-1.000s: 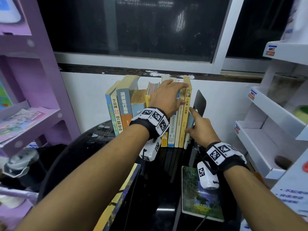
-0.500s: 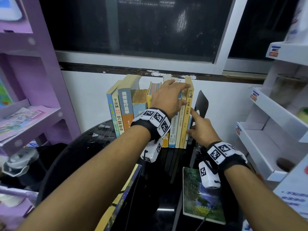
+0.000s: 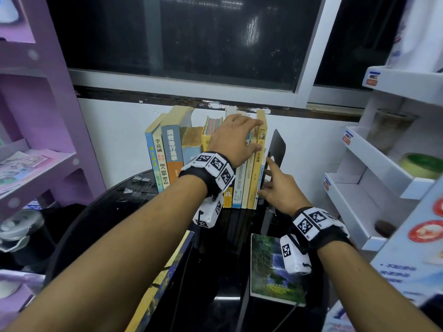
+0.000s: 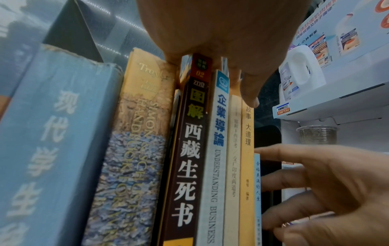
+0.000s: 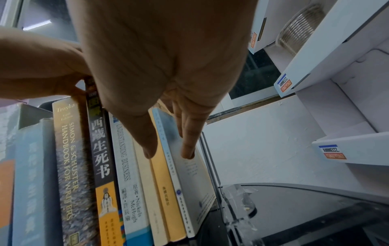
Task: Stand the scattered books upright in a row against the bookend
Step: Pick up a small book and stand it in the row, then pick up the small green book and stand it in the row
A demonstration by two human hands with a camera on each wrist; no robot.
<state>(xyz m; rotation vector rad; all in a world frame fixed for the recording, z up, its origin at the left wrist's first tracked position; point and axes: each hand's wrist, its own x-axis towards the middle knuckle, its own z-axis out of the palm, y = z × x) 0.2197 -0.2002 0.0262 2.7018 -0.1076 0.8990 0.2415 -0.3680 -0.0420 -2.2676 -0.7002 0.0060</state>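
Observation:
A row of upright books (image 3: 172, 154) stands by the wall on the black table (image 3: 107, 212), ending at a black bookend (image 3: 278, 144). My left hand (image 3: 251, 135) lies over the book tops, fingers hooked behind them, thumb on the tall yellow book's spine (image 4: 247, 166). My right hand (image 3: 268, 180) presses straight fingers on the cover of a thin light-blue book (image 5: 189, 174), which stands between the yellow book (image 5: 166, 183) and the bookend (image 5: 210, 158); its thumb rests on the spines. A green waterfall-cover book (image 3: 268, 267) lies flat, partly under my right wrist.
Another book (image 3: 165, 274) lies flat at the table's near left edge under my left forearm. Purple shelves (image 3: 48, 164) stand at the left, white display shelves (image 3: 374, 188) close to the right of the bookend. A dark window is above.
The thin light-blue book has come closer against the yellow book. Both hands have stayed almost where they were.

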